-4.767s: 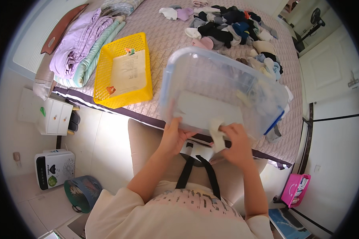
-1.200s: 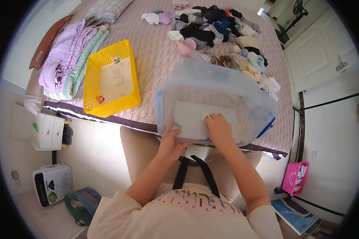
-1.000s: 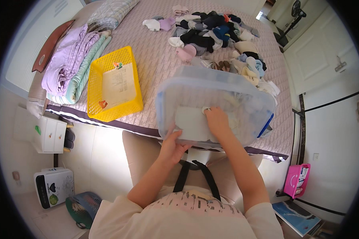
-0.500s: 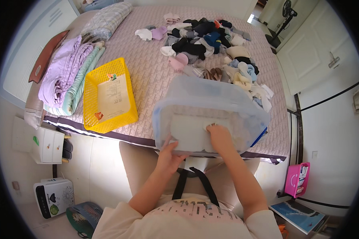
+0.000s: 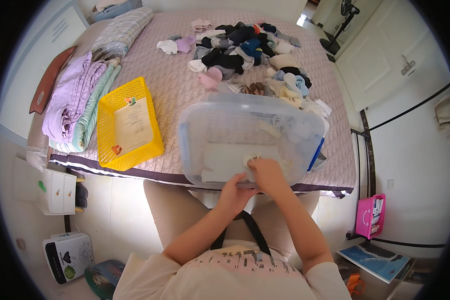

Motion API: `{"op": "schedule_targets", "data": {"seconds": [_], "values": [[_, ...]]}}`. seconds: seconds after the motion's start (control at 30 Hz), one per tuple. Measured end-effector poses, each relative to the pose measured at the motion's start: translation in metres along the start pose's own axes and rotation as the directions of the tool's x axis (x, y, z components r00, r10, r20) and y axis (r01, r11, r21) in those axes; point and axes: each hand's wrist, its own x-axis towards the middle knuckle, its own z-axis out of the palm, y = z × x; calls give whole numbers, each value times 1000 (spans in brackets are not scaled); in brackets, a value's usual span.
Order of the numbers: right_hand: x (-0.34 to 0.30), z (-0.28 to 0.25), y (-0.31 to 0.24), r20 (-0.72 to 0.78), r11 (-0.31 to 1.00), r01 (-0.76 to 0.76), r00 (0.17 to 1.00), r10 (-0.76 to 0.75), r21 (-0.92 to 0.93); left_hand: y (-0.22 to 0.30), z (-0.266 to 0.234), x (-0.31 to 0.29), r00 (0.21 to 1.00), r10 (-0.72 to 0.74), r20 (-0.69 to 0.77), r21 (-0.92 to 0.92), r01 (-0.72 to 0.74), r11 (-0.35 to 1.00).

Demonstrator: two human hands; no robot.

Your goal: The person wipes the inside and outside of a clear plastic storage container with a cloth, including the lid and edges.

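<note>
A clear plastic storage box (image 5: 195,107) with a blue handle clip (image 5: 316,154) stands at the bed's near edge, partly over the pile of socks. My left hand (image 5: 235,194) grips the box's near edge, thumb on top and fingers beneath. Reaching over that edge into the box, my right hand (image 5: 267,175) is closed on a small white cloth (image 5: 248,159). It presses the cloth to the inside of the box; whether it is fabric or tissue I cannot tell. Blurry pale shapes show through the box's right side.
Beyond the box spreads a pile of socks (image 5: 242,36) on the pink patterned bedspread (image 5: 167,95). A yellow plastic basket (image 5: 152,135) with a paper sheet sits to the left, beside folded lilac bedding (image 5: 70,97). A pink bin (image 5: 367,217) stands at the right wall.
My left hand has slid right along the box's near edge, close to my right hand. The box now leans more toward me. My right hand has moved slightly left with the cloth.
</note>
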Motion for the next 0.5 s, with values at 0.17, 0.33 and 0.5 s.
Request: {"op": "schedule_targets", "data": {"seconds": [0.17, 0.33, 0.5], "values": [[-39, -29, -27, -11, 996, -51, 999, 52, 80, -2, 3, -12, 1000, 22, 14, 31, -22, 999], [-3, -5, 12, -127, 975, -179, 979, 163, -131, -12, -18, -2, 998, -21, -65, 20, 23, 1000], [23, 16, 38, -149, 953, -168, 980, 133, -252, -10, -9, -2, 999, 7, -54, 65, -3, 998]]}}
